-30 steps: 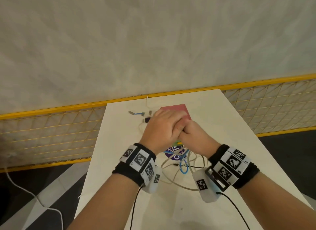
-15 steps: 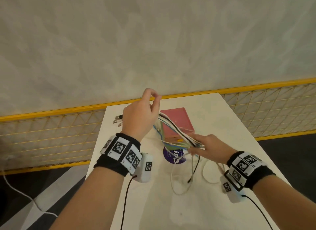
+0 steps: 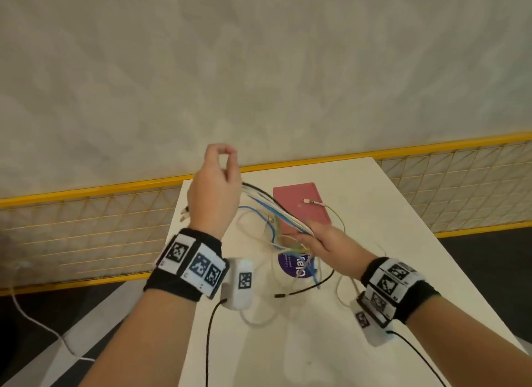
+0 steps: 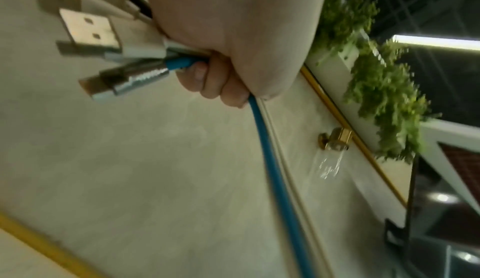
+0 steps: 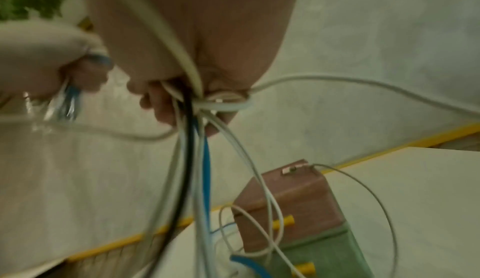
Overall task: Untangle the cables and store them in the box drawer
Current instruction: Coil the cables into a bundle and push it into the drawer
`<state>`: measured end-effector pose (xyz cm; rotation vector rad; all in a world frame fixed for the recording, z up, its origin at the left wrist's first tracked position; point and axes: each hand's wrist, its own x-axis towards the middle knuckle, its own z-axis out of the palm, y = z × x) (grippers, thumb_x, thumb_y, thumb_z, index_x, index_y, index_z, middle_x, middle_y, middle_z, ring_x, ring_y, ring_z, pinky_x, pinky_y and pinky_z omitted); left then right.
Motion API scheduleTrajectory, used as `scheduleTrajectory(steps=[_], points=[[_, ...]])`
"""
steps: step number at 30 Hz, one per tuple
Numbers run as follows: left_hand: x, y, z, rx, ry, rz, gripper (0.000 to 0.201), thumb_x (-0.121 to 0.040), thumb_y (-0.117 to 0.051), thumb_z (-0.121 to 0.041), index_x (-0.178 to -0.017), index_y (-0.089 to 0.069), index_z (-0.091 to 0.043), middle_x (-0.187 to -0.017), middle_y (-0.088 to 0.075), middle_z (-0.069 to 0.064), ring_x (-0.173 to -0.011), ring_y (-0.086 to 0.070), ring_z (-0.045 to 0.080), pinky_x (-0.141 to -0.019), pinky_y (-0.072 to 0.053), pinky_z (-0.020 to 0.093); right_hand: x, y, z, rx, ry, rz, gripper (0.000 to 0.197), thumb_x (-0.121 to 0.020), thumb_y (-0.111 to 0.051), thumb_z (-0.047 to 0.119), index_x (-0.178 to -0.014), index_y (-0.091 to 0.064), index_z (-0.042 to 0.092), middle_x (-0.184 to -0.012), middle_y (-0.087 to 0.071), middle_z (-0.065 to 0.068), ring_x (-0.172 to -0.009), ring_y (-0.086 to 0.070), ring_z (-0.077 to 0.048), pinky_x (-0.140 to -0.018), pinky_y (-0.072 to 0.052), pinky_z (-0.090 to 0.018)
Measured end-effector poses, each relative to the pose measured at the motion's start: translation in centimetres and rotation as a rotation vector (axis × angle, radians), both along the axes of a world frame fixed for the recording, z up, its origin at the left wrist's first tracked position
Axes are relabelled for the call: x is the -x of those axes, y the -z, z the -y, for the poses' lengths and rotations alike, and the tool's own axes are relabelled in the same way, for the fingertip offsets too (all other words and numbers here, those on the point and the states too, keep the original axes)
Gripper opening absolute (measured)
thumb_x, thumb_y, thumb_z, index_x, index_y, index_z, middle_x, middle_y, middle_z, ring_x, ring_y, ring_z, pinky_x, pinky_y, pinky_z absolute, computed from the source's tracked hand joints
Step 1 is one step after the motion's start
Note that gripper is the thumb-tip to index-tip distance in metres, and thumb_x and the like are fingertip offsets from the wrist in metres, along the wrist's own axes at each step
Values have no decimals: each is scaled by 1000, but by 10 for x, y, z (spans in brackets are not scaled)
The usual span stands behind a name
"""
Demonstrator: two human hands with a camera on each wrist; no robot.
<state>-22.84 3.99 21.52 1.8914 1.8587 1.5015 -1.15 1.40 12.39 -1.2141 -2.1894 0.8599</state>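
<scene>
Overhead, both hands (image 3: 214,196) (image 3: 322,242) gripping cables (image 3: 276,211), left wrist view alone showing USB plugs (image 4: 88,30)

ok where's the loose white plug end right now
In the head view the white plug end lies on top of the pink box, at the table's far side, beyond the right hand.

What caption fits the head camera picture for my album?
Left hand and right hand stretch a bundle of cables above the white table.
</scene>
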Motion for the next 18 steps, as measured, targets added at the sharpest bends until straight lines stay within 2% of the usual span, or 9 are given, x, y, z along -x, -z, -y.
scheduleTrajectory(steps=[3,5,7,8,10,13,14,16,18], points=[[10,30,3,169,-76,12,24,-102,-40,-33,-110,-54,-16,-54,-53,-4,-52,-53,22,-53,-33,31,-9,-12,-7,-105,31,200,26,-99,-38,36,-111,-53,18,-91,-68,-2,-81,-63,-24,-71,-47,-36],[10,45,1,303,-77,-93,28,-103,-36,-33,-114,-55,-17,-85,-68,4,-78,-63,28,-66,-41,33,-10,-18,-10,-150,49,326,28,-101,-36,33,-116,-52,16,-91,-66,-6,-82,-62,-28,-70,-44,-35],[-4,50,5,210,66,-207,29,-103,-39,-29,-121,-58,-16,-113,-62,7,-99,-60,25,-85,-45,39,-6,-26,-9,-161,47,398,31,-101,-35,33,-121,-51,16,-99,-67,-6,-87,-62,-28,-73,-45,-35],[-18,51,9,120,191,-251,31,-102,-40,-27,-124,-58,-14,-117,-59,7,-104,-57,23,-92,-44,39,-1,-30,-9,-172,34,421,30,-100,-37,32,-120,-52,15,-102,-67,-6,-88,-63,-26,-75,-46,-35],[-48,56,21,100,416,-330,37,-103,-35,-33,-129,-57,-17,-115,-61,5,-103,-58,22,-93,-44,38,11,-35,-9,-215,-11,461,23,-97,-42,22,-107,-59,9,-95,-67,-7,-79,-60,-21,-72,-45,-33],[-63,67,22,346,447,-317,45,-102,-23,-49,-129,-52,-28,-96,-71,6,-90,-64,26,-81,-51,40,16,-38,-8,-254,-15,536,23,-93,-42,19,-86,-62,10,-72,-62,-5,-66,-56,-24,-68,-49,-37],[-62,69,18,389,424,-318,47,-101,-23,-51,-123,-56,-26,-89,-71,8,-86,-65,27,-77,-51,41,13,-36,-8,-273,-5,529,24,-93,-43,25,-88,-62,13,-73,-64,-5,-66,-56,-22,-67,-49,-36],[-61,70,14,386,397,-446,55,-99,-24,-55,-97,-66,-21,-74,-69,7,-73,-63,26,-68,-51,40,3,-32,-8,-273,2,444,24,-92,-48,38,-92,-64,19,-77,-69,-1,-63,-54,-15,-59,-42,-26],[-61,68,12,364,371,-585,64,-97,-26,-60,-74,-67,-17,-62,-63,3,-61,-60,22,-58,-49,35,-9,-29,-11,-250,-2,364,30,-88,-51,52,-97,-63,26,-77,-67,10,-60,-49,-2,-64,-37,-16]])
